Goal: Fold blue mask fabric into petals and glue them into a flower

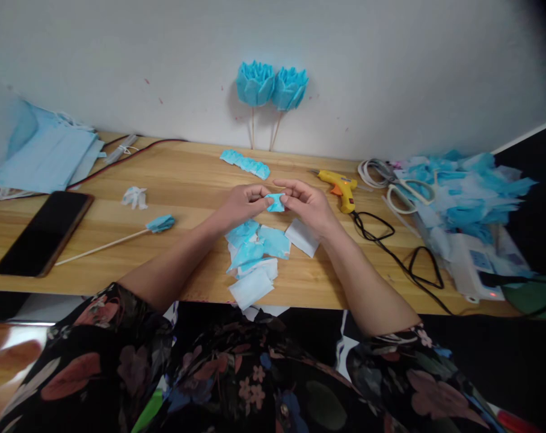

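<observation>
A small blue piece of mask fabric [275, 202] is pinched between my two hands above the middle of the table. My left hand [247, 203] grips its left end with thumb and fingers, and my right hand [308, 204] grips its right end. Just below lie several loose blue and white fabric pieces [255, 252]. A white piece [302, 237] rests partly under my right hand. Behind my hands is a row of folded blue petals [245, 163]. To the left, a stick with a small blue bud [161, 224] lies flat on the table.
Two blue fabric flowers [255, 84] on sticks lean against the wall. On the right are a yellow glue gun [343, 187] with its black cord, scissors [408, 195], a heap of scraps [471, 192] and a power strip [474, 267]. A phone [44, 233] and face masks [47, 159] lie left.
</observation>
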### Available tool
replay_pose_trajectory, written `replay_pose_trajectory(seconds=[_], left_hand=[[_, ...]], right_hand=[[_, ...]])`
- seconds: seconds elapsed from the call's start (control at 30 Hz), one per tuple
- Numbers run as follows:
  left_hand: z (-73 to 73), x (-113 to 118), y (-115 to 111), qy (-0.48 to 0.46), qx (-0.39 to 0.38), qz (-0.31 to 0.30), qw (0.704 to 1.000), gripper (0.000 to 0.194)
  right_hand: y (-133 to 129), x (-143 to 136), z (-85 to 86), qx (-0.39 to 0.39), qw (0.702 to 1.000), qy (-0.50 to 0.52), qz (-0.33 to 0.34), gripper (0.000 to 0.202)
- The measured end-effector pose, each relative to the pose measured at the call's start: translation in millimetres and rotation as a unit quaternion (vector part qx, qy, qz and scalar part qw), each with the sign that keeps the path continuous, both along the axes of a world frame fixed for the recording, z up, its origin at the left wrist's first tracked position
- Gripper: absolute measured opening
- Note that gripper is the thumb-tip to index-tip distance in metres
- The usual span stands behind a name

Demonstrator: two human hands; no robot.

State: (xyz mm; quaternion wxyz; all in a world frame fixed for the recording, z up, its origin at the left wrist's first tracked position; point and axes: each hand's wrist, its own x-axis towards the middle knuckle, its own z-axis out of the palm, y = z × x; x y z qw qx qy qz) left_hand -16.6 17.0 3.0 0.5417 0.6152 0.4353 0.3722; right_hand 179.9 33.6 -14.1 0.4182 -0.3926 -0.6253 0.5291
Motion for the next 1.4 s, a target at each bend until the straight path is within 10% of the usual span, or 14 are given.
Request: replay_pose_trajectory(seconds=[1.4], left_hand=[[2.6, -0.9, -2.6, -0.003, 0.002, 0.01, 1.0, 0.025]], right_hand=[[-5.9, -1.6, 7.7, -0.019, 0.999, 0.013, -0.024, 0.038]])
